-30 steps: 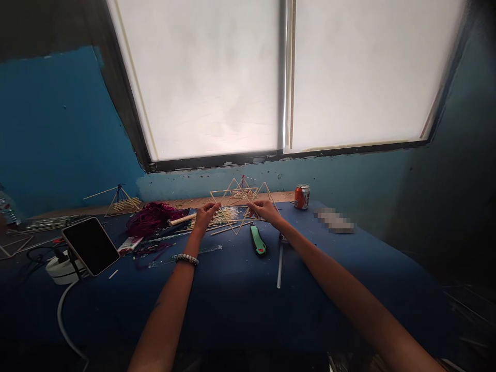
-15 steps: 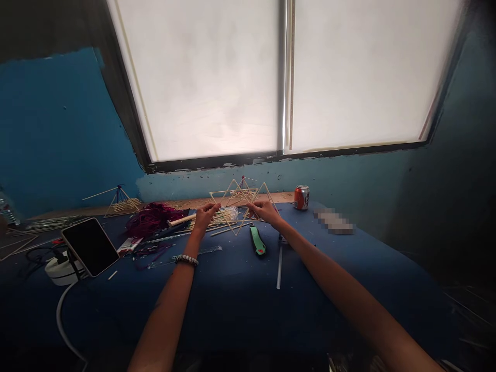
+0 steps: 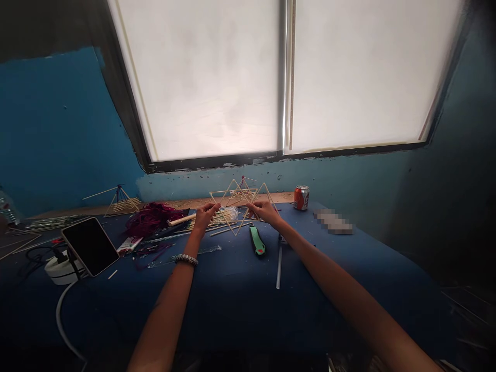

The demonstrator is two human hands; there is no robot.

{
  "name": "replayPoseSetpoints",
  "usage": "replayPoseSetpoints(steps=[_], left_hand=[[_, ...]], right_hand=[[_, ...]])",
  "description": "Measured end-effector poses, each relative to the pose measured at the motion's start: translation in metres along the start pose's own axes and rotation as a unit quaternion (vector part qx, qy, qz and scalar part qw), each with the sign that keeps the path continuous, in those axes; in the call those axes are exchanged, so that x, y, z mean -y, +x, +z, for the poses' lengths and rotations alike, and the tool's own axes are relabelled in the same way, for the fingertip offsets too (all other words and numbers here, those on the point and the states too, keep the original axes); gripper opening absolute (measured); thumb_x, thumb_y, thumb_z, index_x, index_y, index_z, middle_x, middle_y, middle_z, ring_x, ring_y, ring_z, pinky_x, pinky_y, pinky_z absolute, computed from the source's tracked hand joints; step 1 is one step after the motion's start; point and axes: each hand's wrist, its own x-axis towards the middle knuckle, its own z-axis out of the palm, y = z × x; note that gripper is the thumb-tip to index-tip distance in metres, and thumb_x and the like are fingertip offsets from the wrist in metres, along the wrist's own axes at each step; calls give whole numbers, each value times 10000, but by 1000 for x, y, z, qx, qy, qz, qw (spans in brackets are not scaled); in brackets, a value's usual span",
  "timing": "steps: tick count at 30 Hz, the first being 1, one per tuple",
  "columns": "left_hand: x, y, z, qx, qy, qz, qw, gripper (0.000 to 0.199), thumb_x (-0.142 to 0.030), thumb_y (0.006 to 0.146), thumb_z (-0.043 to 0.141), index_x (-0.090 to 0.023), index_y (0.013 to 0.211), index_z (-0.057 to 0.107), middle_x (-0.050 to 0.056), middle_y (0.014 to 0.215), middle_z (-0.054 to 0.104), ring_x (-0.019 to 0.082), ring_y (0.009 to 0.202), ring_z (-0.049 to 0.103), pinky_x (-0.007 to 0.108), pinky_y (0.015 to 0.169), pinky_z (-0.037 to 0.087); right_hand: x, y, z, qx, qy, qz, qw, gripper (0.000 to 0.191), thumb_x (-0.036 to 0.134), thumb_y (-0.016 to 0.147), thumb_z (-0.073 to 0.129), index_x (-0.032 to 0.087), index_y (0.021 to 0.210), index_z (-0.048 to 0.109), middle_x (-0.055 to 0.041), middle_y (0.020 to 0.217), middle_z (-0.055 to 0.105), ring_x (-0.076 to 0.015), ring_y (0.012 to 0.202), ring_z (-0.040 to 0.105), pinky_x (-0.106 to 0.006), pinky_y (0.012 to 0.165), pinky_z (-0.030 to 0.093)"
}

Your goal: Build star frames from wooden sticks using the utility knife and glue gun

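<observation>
The fingers of the left hand (image 3: 212,207) and the right hand (image 3: 251,206) curl closed on the thin sticks of a star-shaped stick frame (image 3: 232,191), one hand at each side, holding it upright just above the far part of the blue surface (image 3: 232,310). Compared with the earlier frames, the hands and frame sit almost exactly where they were, and the view has barely shifted. Directly behind and below the frame lie loose sticks (image 3: 225,219), with a wooden dowel (image 3: 181,219) just beside the left hand and a bundle of magenta cord (image 3: 152,219) beyond it. A beaded bracelet (image 3: 185,260) circles the left wrist. Right of centre, a green utility knife (image 3: 257,241) lies below the right hand, near a pale rod (image 3: 278,267). A soda can (image 3: 301,197) stands near the far edge, well right of the frame. Farther left are a black tablet (image 3: 90,246), a white power strip (image 3: 62,269) and a small stick pyramid (image 3: 120,199). Long stretches of blue surface run between the forearms and out to the right, where the surface's edge drops into darkness.
</observation>
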Motion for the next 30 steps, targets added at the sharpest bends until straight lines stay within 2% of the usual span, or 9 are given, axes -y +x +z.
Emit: replayPoseSetpoints(steps=[6, 18, 30], left_hand=[[-3, -2, 0, 1, -7, -2, 1000, 477, -646, 629, 784, -182, 729, 736, 11, 649, 572, 114, 569, 475, 236, 473, 355], [-3, -1, 1, 2, -12, 2, 1000, 455, -627, 633, 780, -183, 713, 727, -12, 586, 517, 106, 542, 438, 240, 477, 334], [0, 0, 1, 4, -12, 6, 1000, 476, -643, 631, 784, -179, 718, 728, 8, 625, 531, 109, 567, 442, 223, 471, 336]], right_hand=[[1, -1, 0, -2, 8, 6, 1000, 595, 739, 783, 618, 168, 641, 704, -81, 652, 717, -125, 486, 527, -251, 496, 402], [3, -1, 0, -10, 0, 6, 1000, 593, 740, 776, 617, 177, 599, 682, -77, 626, 703, -128, 477, 518, -257, 487, 379], [3, -2, 0, -3, 7, 1, 1000, 586, 727, 778, 625, 173, 599, 683, -72, 606, 686, -125, 474, 496, -262, 497, 380]])
